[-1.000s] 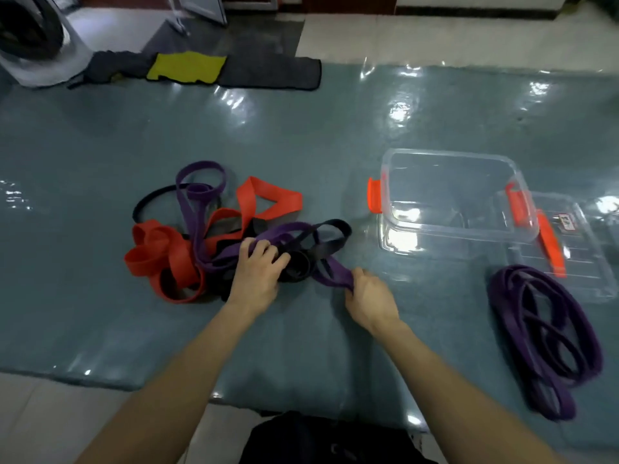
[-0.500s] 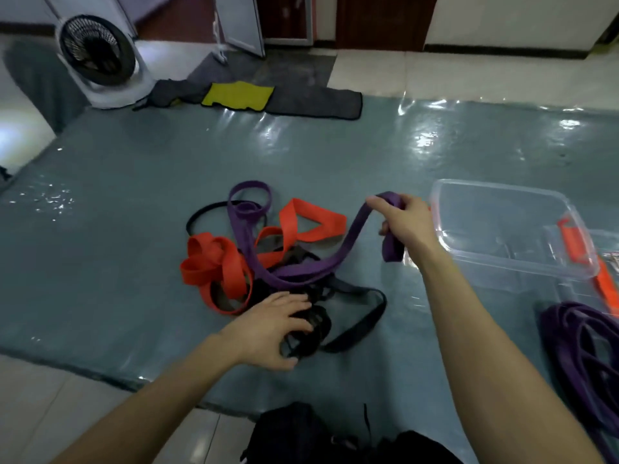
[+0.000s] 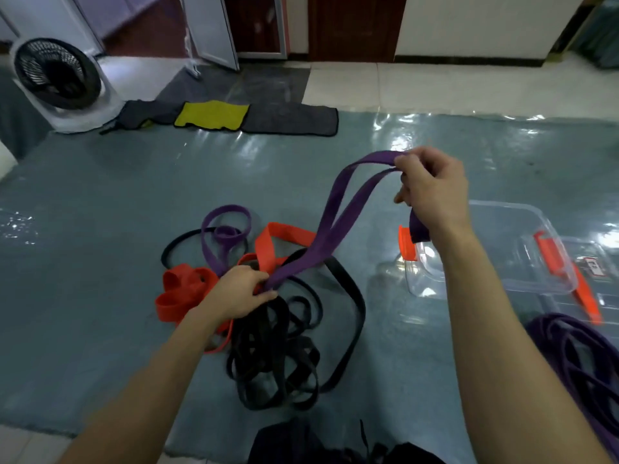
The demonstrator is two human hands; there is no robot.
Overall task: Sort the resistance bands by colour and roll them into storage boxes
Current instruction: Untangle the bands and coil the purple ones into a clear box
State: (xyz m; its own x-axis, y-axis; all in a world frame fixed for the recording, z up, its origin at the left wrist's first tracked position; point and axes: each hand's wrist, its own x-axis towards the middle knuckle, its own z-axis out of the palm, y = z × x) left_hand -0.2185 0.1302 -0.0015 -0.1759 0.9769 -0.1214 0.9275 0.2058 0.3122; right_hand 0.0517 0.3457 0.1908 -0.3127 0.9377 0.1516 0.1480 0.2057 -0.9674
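Observation:
A tangle of resistance bands lies on the grey-blue mat: orange bands (image 3: 182, 291), black bands (image 3: 278, 356) and a purple loop (image 3: 226, 229). My right hand (image 3: 432, 189) is raised above the mat and grips one end of a long purple band (image 3: 330, 219). That band runs down to my left hand (image 3: 239, 291), which pinches it at the top of the pile. A clear storage box (image 3: 522, 259) with orange latches stands to the right. A separate heap of purple bands (image 3: 582, 360) lies at the right edge.
The box's clear lid (image 3: 599, 279) lies beside it on the right. A white floor fan (image 3: 58, 83) stands at the far left. A grey and yellow cloth (image 3: 221, 117) lies along the mat's far edge. A dark bag (image 3: 311, 443) sits at the near edge.
My right hand has lifted the purple band's end higher and to the right. My left hand moved from the black bands up to the purple band and pinched it. The view tilted up.

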